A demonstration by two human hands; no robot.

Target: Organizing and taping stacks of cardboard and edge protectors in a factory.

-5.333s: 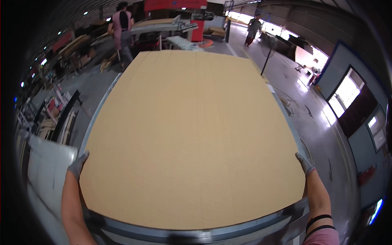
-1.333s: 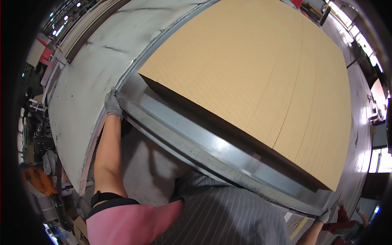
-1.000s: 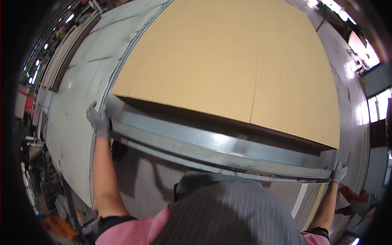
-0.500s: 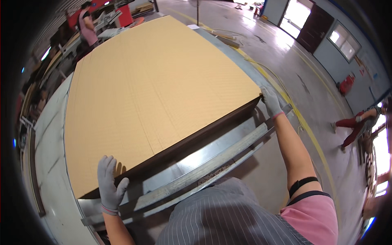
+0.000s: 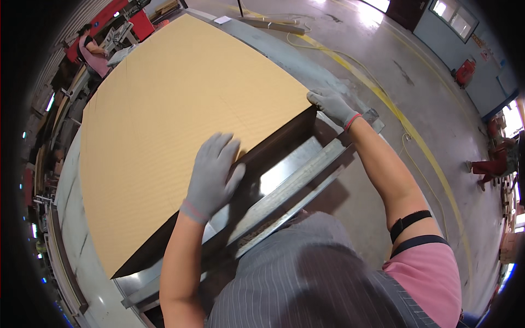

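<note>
Cardboard (image 5: 158, 126) fills the middle of the head view: a broad tan slab lying flat on a shiny metal table (image 5: 273, 177), its deep, dark near side facing the person. A metal rail (image 5: 290, 188) runs along the front of the table, just apart from that side. Whether the slab is one piece or many sheets, I cannot tell.

The left hand (image 5: 214, 175), in a grey glove, is at the near edge, its fingers straight and a little spread, the thumb apart; whether it presses on the cardboard is unclear. The right hand (image 5: 333, 105), also gloved, is at the near right corner with its fingertips on the edge. I cannot tell whether it grips, since its underside is hidden.

By the look of it, the slab should be stiff over its thickness and fairly heavy and awkward at such breadth. Its surface is probably dry and not very slippery, while corners and edges could crush. The two near corners, held with flat palms, seem the best places to take hold.
</note>
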